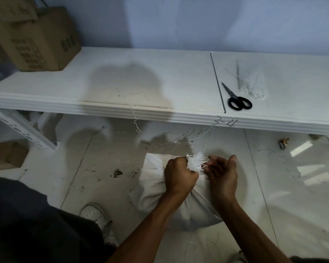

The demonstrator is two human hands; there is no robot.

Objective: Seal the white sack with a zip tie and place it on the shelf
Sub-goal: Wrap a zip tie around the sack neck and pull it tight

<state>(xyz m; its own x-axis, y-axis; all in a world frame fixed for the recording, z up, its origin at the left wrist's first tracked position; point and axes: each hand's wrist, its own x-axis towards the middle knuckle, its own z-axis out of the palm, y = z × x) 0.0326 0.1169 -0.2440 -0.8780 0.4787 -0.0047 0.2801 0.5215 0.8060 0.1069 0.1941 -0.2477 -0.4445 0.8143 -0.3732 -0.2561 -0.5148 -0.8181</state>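
The white sack (154, 194) stands on the floor in front of the shelf, its mouth gathered into a frayed tuft (196, 162). My left hand (179, 177) is clenched around the gathered neck just below the tuft. My right hand (222, 173) rests against the right side of the neck, fingers curled, pinching a thin strand beside the tuft; I cannot tell whether that strand is a zip tie. A loose bunch of white zip ties (252, 82) lies on the white shelf (141, 109) at the right.
Black-handled scissors (235, 99) lie on the shelf left of the zip ties. Cardboard boxes (40, 40) stand at the shelf's left end, another box (6, 154) on the floor. My shoe (93, 213) is left of the sack. Scraps litter the floor.
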